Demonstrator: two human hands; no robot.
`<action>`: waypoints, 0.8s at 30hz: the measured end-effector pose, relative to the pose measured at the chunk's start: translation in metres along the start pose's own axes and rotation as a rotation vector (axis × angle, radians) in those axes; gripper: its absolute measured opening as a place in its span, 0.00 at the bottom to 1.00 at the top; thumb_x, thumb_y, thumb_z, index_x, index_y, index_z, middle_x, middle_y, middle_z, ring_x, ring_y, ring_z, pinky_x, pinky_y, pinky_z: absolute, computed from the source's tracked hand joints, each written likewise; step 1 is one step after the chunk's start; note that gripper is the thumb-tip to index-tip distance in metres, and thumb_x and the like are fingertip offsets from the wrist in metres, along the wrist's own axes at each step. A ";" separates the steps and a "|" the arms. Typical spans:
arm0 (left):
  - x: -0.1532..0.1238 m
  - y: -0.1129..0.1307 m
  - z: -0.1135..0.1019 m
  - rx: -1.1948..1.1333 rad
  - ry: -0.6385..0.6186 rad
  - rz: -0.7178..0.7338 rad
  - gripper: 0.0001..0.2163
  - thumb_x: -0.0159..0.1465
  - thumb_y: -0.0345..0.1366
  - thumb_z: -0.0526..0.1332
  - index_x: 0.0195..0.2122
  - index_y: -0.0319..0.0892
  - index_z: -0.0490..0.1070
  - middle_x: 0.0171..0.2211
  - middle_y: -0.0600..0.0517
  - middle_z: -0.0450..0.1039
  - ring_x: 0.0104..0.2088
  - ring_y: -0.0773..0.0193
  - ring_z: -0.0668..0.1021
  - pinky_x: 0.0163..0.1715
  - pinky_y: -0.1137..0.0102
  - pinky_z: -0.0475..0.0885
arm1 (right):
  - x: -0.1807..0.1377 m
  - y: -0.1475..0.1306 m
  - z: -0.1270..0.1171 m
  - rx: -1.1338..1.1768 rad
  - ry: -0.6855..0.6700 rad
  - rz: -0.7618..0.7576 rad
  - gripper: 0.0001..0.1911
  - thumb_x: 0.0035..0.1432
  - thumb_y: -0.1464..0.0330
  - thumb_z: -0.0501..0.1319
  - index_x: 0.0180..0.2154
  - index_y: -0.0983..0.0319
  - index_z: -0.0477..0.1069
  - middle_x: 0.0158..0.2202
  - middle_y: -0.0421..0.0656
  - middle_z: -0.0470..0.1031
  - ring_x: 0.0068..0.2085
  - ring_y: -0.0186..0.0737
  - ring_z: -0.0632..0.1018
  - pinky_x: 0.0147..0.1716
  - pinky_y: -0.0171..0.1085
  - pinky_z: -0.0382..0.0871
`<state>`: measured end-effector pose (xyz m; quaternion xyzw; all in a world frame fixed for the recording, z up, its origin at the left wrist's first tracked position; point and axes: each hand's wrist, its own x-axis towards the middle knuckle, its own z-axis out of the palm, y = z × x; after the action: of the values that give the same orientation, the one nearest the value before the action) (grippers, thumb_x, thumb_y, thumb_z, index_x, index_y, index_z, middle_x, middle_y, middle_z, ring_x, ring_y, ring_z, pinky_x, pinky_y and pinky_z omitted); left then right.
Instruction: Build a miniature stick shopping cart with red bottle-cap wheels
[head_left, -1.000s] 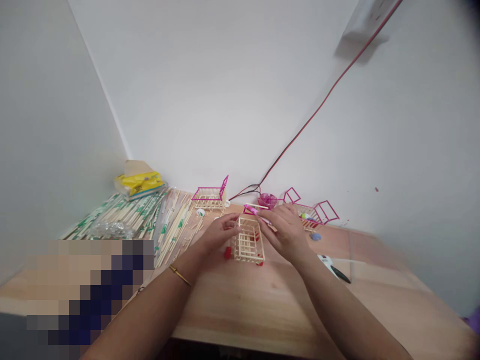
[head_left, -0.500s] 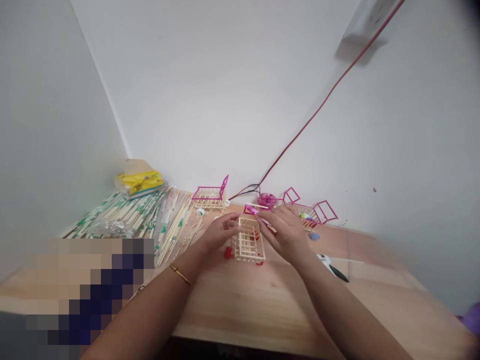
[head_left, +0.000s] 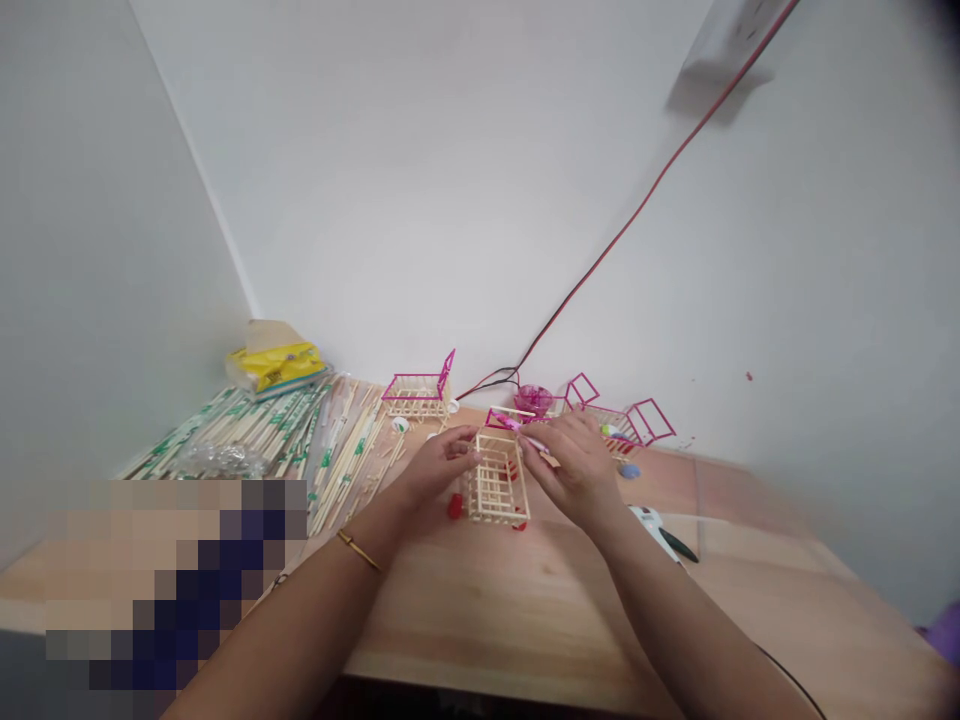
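A small cart made of pale wooden sticks (head_left: 496, 490) stands on red wheels in front of me. My left hand (head_left: 446, 462) is closed on the cart's far left corner, fingers and thumb around its frame. At the cart's far side, my right hand (head_left: 574, 460) pinches a slim paintbrush (head_left: 534, 440) with a pink tip. That tip touches or lies very near the cart's raised handle (head_left: 501, 418), which is partly pink. The fingers hide part of the brush. Behind the handle is a clear cup of pink paint (head_left: 535, 400).
Finished-looking carts with pink rims, one left (head_left: 416, 395) and others right (head_left: 611, 425), stand near the wall. Bundled sticks (head_left: 262, 430) and a yellow packet (head_left: 277, 358) lie left. A white glue gun (head_left: 652, 525) lies right. A red-black cable (head_left: 592, 270) runs up the wall.
My right hand and the brush have shifted very slightly to the right along the handle. The left hand and the cart stay nearly in place.
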<state>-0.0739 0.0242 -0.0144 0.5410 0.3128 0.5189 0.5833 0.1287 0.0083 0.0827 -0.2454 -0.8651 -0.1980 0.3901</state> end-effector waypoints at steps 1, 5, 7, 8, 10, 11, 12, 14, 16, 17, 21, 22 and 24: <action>0.000 0.000 0.000 0.003 -0.001 0.004 0.27 0.53 0.45 0.70 0.51 0.38 0.71 0.46 0.41 0.76 0.45 0.54 0.77 0.47 0.61 0.70 | -0.001 0.000 0.001 0.008 -0.008 0.000 0.08 0.61 0.74 0.60 0.43 0.60 0.70 0.29 0.42 0.75 0.32 0.39 0.73 0.37 0.41 0.61; 0.000 0.000 0.000 0.000 -0.025 0.012 0.28 0.53 0.45 0.70 0.52 0.37 0.71 0.44 0.41 0.76 0.44 0.53 0.77 0.47 0.60 0.69 | -0.004 0.002 0.004 0.031 -0.028 0.000 0.08 0.61 0.74 0.61 0.43 0.60 0.70 0.30 0.42 0.76 0.31 0.39 0.73 0.38 0.42 0.62; 0.000 0.000 0.000 -0.009 -0.021 0.006 0.28 0.53 0.45 0.70 0.52 0.38 0.71 0.44 0.41 0.76 0.44 0.53 0.78 0.47 0.60 0.70 | -0.005 0.002 0.004 0.031 -0.017 0.009 0.07 0.61 0.73 0.60 0.42 0.60 0.70 0.29 0.42 0.75 0.31 0.40 0.73 0.38 0.42 0.62; 0.000 -0.001 0.000 -0.014 -0.015 0.004 0.28 0.53 0.45 0.71 0.52 0.38 0.71 0.45 0.41 0.76 0.44 0.53 0.78 0.46 0.60 0.70 | -0.005 0.002 0.004 0.028 -0.009 0.020 0.07 0.61 0.73 0.60 0.42 0.60 0.70 0.29 0.42 0.75 0.31 0.40 0.73 0.38 0.42 0.62; 0.000 -0.001 0.000 -0.018 -0.008 0.002 0.27 0.53 0.45 0.71 0.52 0.38 0.71 0.46 0.41 0.76 0.43 0.54 0.78 0.46 0.60 0.70 | -0.004 0.001 0.002 0.022 0.005 0.032 0.07 0.61 0.73 0.60 0.42 0.60 0.71 0.28 0.42 0.74 0.31 0.40 0.73 0.37 0.42 0.62; 0.000 -0.001 0.000 -0.016 -0.009 0.003 0.27 0.53 0.45 0.71 0.51 0.38 0.71 0.46 0.41 0.76 0.43 0.54 0.78 0.46 0.60 0.70 | -0.003 0.001 0.002 0.027 0.001 0.027 0.07 0.61 0.73 0.60 0.42 0.60 0.71 0.28 0.42 0.74 0.31 0.40 0.73 0.37 0.42 0.62; 0.000 -0.001 0.000 -0.014 -0.012 0.004 0.27 0.53 0.45 0.71 0.52 0.38 0.71 0.45 0.41 0.76 0.44 0.54 0.78 0.47 0.60 0.70 | -0.002 0.001 0.001 0.038 -0.007 0.019 0.07 0.61 0.73 0.60 0.42 0.60 0.71 0.28 0.42 0.75 0.31 0.40 0.73 0.37 0.42 0.62; 0.000 -0.001 0.001 -0.010 -0.017 0.004 0.27 0.54 0.45 0.70 0.52 0.38 0.71 0.44 0.41 0.77 0.44 0.54 0.78 0.47 0.60 0.70 | -0.001 0.001 0.000 0.060 -0.014 0.012 0.08 0.61 0.74 0.60 0.42 0.60 0.70 0.28 0.41 0.74 0.31 0.39 0.72 0.37 0.42 0.62; -0.001 0.000 0.001 -0.012 -0.017 -0.005 0.27 0.54 0.46 0.70 0.52 0.37 0.70 0.43 0.42 0.77 0.44 0.53 0.78 0.47 0.60 0.70 | 0.000 0.001 -0.001 0.061 0.012 0.036 0.08 0.60 0.74 0.61 0.42 0.60 0.71 0.28 0.42 0.74 0.31 0.40 0.72 0.37 0.42 0.62; -0.001 0.000 0.001 -0.011 -0.009 -0.012 0.27 0.54 0.46 0.70 0.52 0.37 0.70 0.43 0.42 0.77 0.44 0.53 0.78 0.47 0.60 0.70 | 0.000 0.001 -0.001 0.053 0.032 0.053 0.08 0.60 0.74 0.61 0.42 0.60 0.71 0.28 0.42 0.74 0.32 0.40 0.72 0.37 0.42 0.62; -0.001 0.000 0.001 -0.019 -0.002 -0.020 0.27 0.54 0.44 0.70 0.52 0.38 0.71 0.42 0.43 0.78 0.46 0.53 0.78 0.47 0.61 0.70 | 0.000 0.001 0.001 0.021 0.048 0.064 0.07 0.61 0.73 0.60 0.43 0.60 0.71 0.29 0.42 0.74 0.32 0.41 0.73 0.37 0.42 0.61; -0.001 0.000 0.001 -0.026 -0.010 -0.016 0.26 0.54 0.44 0.70 0.52 0.38 0.71 0.42 0.43 0.78 0.46 0.53 0.78 0.47 0.61 0.70 | 0.000 0.000 0.001 0.017 0.043 0.061 0.07 0.62 0.73 0.60 0.42 0.60 0.71 0.28 0.42 0.74 0.32 0.41 0.72 0.37 0.41 0.61; 0.000 -0.001 0.000 -0.032 -0.019 -0.010 0.26 0.54 0.43 0.70 0.52 0.38 0.71 0.42 0.43 0.78 0.46 0.53 0.78 0.46 0.61 0.70 | 0.000 0.000 0.002 0.014 0.040 0.064 0.07 0.62 0.72 0.59 0.42 0.60 0.71 0.28 0.42 0.74 0.32 0.40 0.72 0.37 0.41 0.61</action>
<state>-0.0732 0.0240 -0.0154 0.5350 0.3014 0.5157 0.5975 0.1277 0.0094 0.0814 -0.2661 -0.8503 -0.1843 0.4149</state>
